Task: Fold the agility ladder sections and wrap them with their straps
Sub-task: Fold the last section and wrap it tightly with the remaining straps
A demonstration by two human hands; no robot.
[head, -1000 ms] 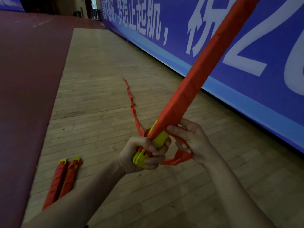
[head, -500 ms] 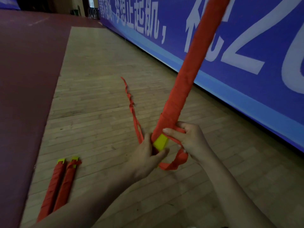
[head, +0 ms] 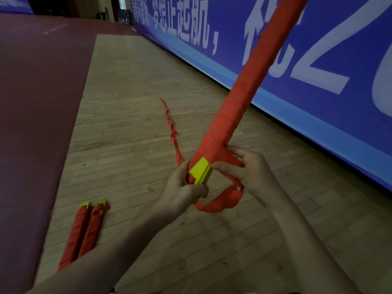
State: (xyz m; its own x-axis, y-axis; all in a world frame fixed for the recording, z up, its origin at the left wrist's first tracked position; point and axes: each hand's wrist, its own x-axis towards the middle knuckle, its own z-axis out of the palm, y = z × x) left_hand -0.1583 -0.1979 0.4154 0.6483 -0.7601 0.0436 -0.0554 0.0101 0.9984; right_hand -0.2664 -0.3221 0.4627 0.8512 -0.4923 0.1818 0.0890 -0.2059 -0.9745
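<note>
**Foreground.** Two bare forearms enter from the lower edge. The left hand [head: 182, 194] curls its fingers round the lower end of the ladder bundle [head: 239, 92], gripping it beside the yellow rung ends [head: 200, 170]. The right hand [head: 254, 172], just beside it, pinches the strap [head: 220, 203] between thumb and fingers against the bundle's side. Below both hands the strap hangs in a slack loop. A thin, twisted strap tail [head: 172, 128] runs from behind the left hand out along the boards.

**Left of the left forearm.** Two wrapped bundles [head: 84, 230] lie side by side on the wooden floor [head: 127, 102]. Their yellow tips point away, and they sit close to the border with the dark red flooring [head: 31, 102].

**Room for movement.** The wooden strip runs away from the camera, bounded by the dark red flooring on the left and the foot of the blue banner [head: 328, 115] on the right. Open boards lie ahead and to the left of the hands. The banner stands near on the right.

**Task object.** The ladder bundle is held in the air at centre and tilted up to the right, with its top cut off by the upper edge. Red strap covers it in close, overlapping turns. Only the stacked yellow ends are bare.

**Far end.** A dark opening, with details unclear.
</note>
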